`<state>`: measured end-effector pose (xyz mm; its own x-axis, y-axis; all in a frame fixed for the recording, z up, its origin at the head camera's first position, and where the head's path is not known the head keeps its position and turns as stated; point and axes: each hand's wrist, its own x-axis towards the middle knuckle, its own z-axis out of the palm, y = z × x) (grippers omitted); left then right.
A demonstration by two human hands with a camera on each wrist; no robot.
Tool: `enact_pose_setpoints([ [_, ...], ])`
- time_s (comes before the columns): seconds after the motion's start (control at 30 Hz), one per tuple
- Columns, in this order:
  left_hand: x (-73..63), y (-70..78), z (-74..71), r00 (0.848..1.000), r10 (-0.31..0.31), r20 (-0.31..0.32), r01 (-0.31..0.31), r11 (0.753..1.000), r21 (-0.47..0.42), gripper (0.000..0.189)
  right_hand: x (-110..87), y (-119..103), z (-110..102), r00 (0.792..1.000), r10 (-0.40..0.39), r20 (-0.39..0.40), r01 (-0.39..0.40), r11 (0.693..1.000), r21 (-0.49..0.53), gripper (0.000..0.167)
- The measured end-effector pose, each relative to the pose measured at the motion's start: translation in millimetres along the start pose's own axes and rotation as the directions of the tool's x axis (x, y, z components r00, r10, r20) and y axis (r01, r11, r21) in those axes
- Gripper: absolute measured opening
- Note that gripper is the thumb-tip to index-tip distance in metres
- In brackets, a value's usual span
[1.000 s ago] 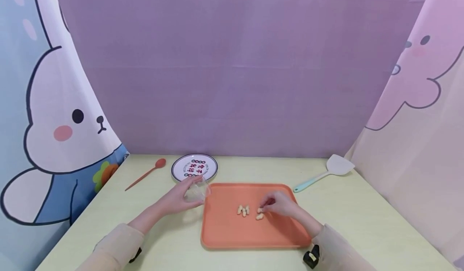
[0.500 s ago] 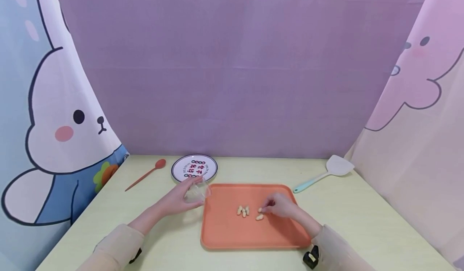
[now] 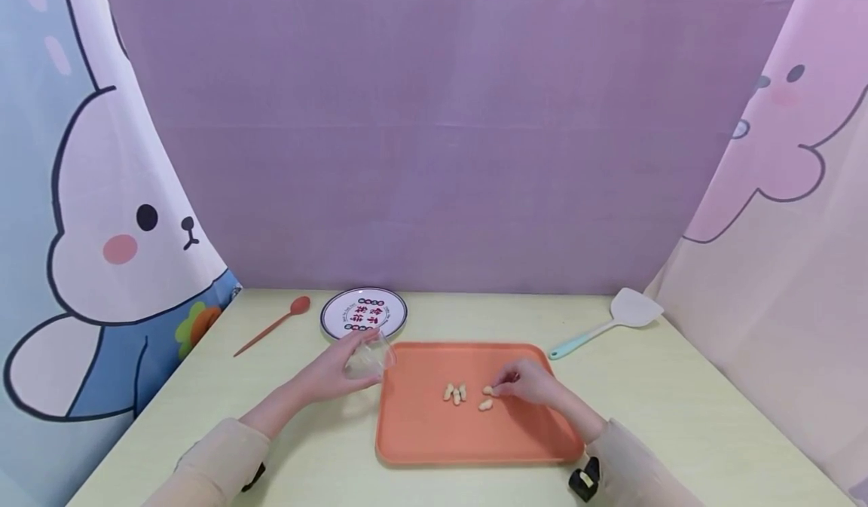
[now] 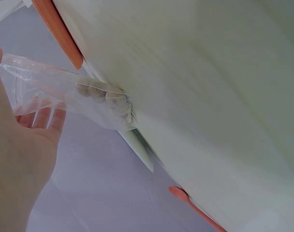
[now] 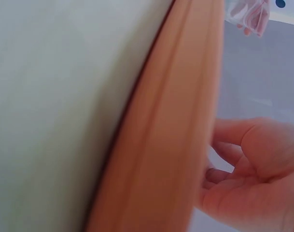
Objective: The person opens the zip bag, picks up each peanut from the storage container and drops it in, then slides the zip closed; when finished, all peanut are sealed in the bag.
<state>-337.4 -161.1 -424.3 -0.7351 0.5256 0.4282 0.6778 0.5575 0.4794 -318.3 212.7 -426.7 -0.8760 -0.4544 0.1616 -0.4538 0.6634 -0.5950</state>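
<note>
Clear plastic bag (image 4: 64, 92), one: held between the thumb and fingers of the left hand (image 3: 332, 370), beside the tray's far left corner; several brownish lumps (image 4: 105, 98) gathered at one end inside.
Peanut (image 3: 487, 391), one, pale: on or just above the orange tray (image 3: 434, 439), right of its middle, pinched by the right hand's (image 3: 530, 382) thumb and fingertips, a narrow grip.
Loose peanut (image 3: 485, 404), one: on the tray, just nearer the person than the pinched one.
Peanut cluster (image 3: 456, 398), three pieces: close together on the tray, left of the pinched one.
Plate (image 3: 332, 315), white, dark-rimmed, red characters: behind the bag.
Red spoon (image 3: 267, 331): on the surface (image 3: 325, 454), left of the plate.
Spatula (image 3: 635, 310), white blade, mint handle: beyond the tray's far right corner.
Purple cloth (image 3: 434, 153): backdrop.
</note>
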Motion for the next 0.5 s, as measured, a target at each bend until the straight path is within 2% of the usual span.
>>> enact_pose_setpoints([
  [0.27,-0.1,-0.3,0.2,1.000,0.003,0.001,-0.003,1.000,-0.007,0.075,-0.8,-4.7,-3.1,0.999,0.031,0.029,-0.032,0.999,0.032,0.011],
  [0.5,0.4,-1.1,1.2,1.000,-0.003,0.001,0.003,1.000,0.002,0.075,-2.7,-7.0,-4.3,0.999,0.028,0.040,-0.028,0.999,-0.018,0.008],
])
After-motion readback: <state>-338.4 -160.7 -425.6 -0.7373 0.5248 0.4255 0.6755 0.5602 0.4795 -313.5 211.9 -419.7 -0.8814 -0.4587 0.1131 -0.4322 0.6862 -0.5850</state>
